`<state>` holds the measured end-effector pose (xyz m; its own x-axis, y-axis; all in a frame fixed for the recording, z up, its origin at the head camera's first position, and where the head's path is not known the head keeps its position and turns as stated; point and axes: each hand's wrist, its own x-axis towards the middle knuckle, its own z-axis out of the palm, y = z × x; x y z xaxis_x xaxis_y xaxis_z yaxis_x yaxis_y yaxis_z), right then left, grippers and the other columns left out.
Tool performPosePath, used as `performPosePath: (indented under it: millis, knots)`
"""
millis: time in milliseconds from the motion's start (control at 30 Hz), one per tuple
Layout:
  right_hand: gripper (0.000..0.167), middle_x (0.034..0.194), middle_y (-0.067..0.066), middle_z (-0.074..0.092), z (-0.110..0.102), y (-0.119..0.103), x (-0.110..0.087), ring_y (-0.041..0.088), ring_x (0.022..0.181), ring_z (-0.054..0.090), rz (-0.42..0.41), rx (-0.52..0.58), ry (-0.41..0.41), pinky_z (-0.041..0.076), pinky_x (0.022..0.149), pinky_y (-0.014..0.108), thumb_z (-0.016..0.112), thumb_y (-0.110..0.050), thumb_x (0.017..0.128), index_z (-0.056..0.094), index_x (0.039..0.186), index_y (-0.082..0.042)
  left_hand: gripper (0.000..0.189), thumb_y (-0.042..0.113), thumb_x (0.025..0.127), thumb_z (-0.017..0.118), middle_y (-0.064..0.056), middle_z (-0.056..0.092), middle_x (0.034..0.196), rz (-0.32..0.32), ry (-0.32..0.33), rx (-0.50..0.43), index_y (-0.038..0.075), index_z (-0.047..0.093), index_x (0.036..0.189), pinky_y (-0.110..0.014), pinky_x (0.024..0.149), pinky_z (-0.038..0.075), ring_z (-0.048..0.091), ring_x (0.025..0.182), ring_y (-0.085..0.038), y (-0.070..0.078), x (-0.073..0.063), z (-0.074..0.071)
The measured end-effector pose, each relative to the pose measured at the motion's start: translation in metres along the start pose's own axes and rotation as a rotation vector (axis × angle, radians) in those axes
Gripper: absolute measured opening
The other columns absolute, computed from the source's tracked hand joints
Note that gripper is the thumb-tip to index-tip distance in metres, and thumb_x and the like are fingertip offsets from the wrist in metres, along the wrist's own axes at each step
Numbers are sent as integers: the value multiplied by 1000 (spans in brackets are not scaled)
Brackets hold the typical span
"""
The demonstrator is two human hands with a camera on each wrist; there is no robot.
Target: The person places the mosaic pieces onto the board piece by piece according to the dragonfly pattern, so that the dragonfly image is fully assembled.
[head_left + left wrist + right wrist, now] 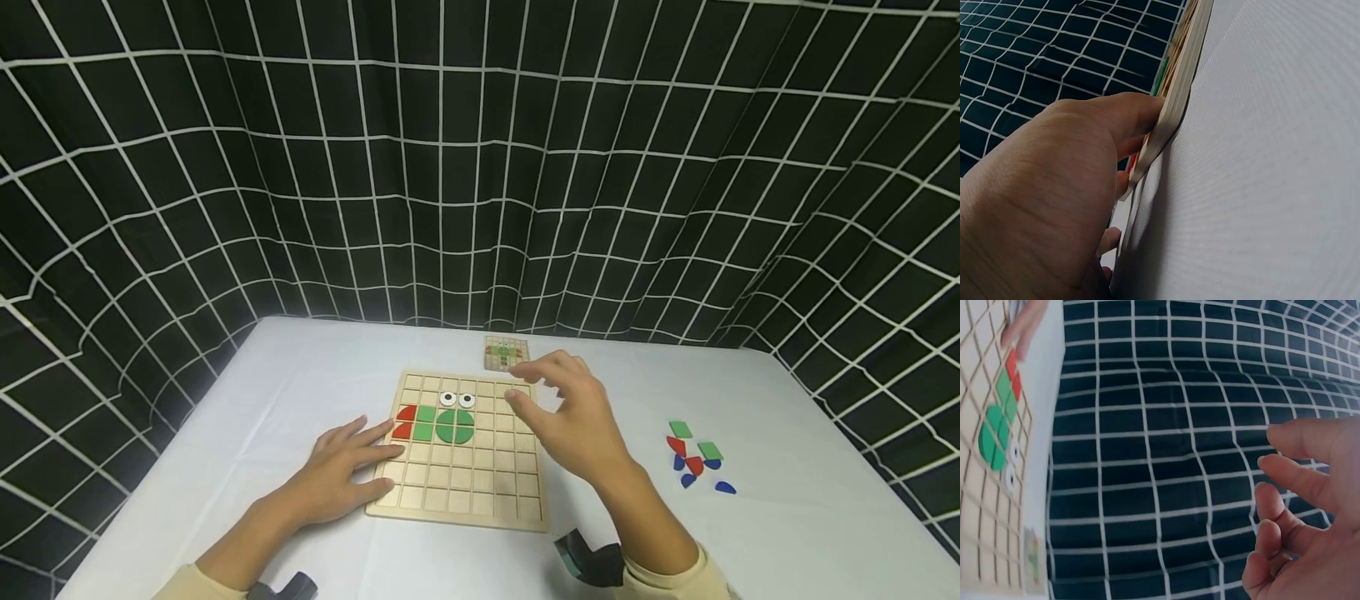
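Observation:
A square wooden grid board point(480, 482) lies on the table. In its upper left cells sit red quarter-round pieces point(402, 431), green squares point(423, 414), a circle of green quarter pieces point(455, 426) and two eye discs point(447, 399). My left hand point(330, 477) rests at the board's left edge, fingers spread; the left wrist view shows fingertips touching the board's rim point(1175, 103). Above the board's right side hovers my right hand point(573, 417). Its thumb and fingers stand apart, and in the right wrist view the hand point(1316, 519) holds nothing.
Behind the board lies a small pattern card point(504, 353) with a similar picture. Right of the board, loose green squares point(680, 429), red pieces point(694, 466) and blue pieces point(725, 487) are scattered on the white tablecloth point(795, 517). A black curtain point(465, 167) with white grid lines surrounds the table.

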<state>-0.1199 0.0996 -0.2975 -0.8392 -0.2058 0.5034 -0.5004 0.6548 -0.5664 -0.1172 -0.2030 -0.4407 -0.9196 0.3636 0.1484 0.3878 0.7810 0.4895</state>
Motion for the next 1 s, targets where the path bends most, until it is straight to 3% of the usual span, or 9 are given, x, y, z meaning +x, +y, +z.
performPosePath:
  millis: [167,367,700,1000]
  knots:
    - [24,95,-2,64,-21,20,-10,13,98,52,-6,-33,60,44,77,42,73,-12,78,70,102,-13,41,49,83,62,8,36,149,-3,-5,8,36,60,122,-59,108,12,22,141,-34,-3,1,4]
    - [26,94,-3,63,-43,47,-22,9,97,49,-40,-70,129,40,74,35,73,-5,76,70,100,-13,42,48,82,63,9,35,150,-14,-13,5,37,59,122,-58,109,11,21,142,-32,-3,0,4]
    - [44,100,-2,60,-81,100,-31,0,101,46,-198,-32,79,36,75,19,74,7,69,68,108,-11,43,47,82,63,8,35,150,-7,-4,10,36,59,123,-58,109,11,22,141,-33,-2,-1,3]
    - [46,109,-8,58,-102,168,-37,3,97,44,-65,-7,34,35,79,13,71,8,74,63,117,-7,42,48,83,62,7,37,149,-7,0,33,37,59,123,-60,108,13,23,141,-35,-1,0,1]
